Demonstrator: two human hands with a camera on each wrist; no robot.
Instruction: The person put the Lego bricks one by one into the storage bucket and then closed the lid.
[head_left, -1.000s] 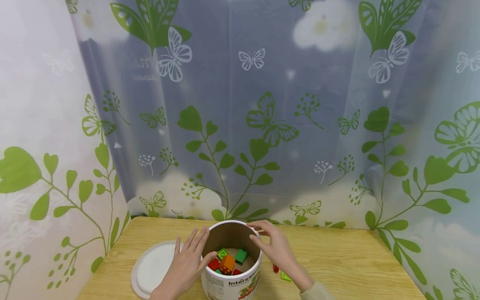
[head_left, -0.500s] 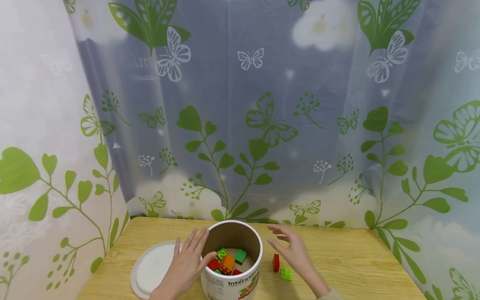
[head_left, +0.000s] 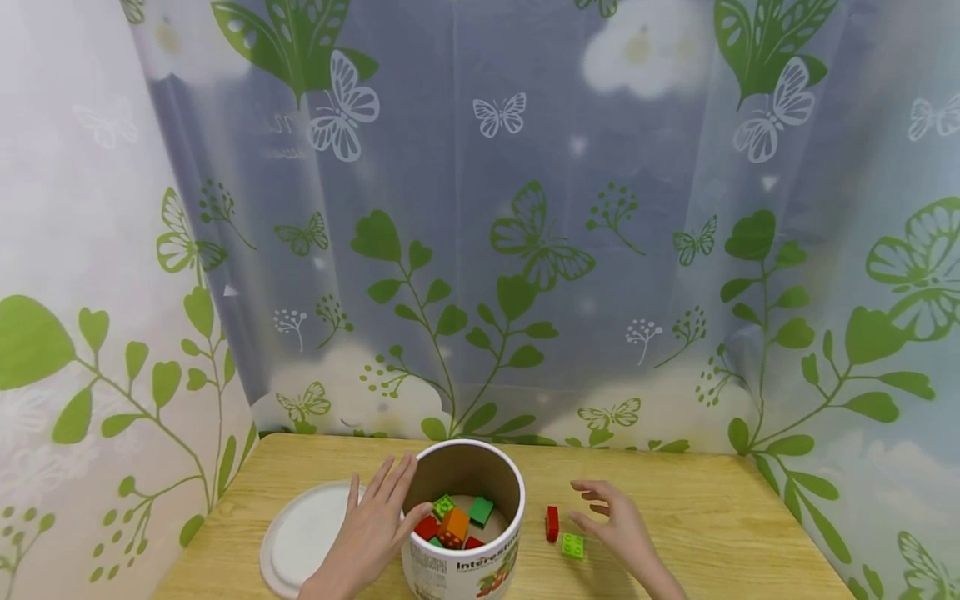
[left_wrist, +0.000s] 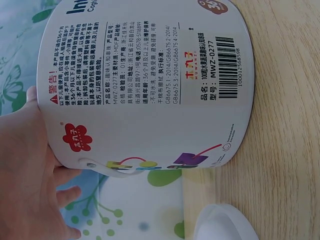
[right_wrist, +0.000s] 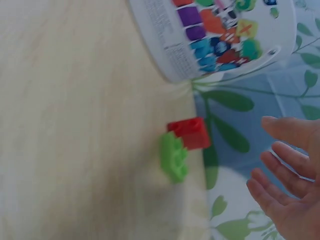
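Note:
A white printed bucket stands upright on the table, with several toy building bricks at its bottom, among them an orange brick and a green brick. My left hand rests against the bucket's left rim, fingers straight and thumb over the edge. To the bucket's right, a red brick stands on its side beside a light green brick lying studs up. My right hand hovers just right of these two bricks, fingers loosely bent and holding nothing.
A round white lid lies on the wooden table left of the bucket, partly behind my left hand. A patterned curtain hangs behind the table's back edge and along both sides.
My right hand has left the bucket's right rim and moved right and down toward the red and light green bricks, uncovering them. The left hand stays on the rim.

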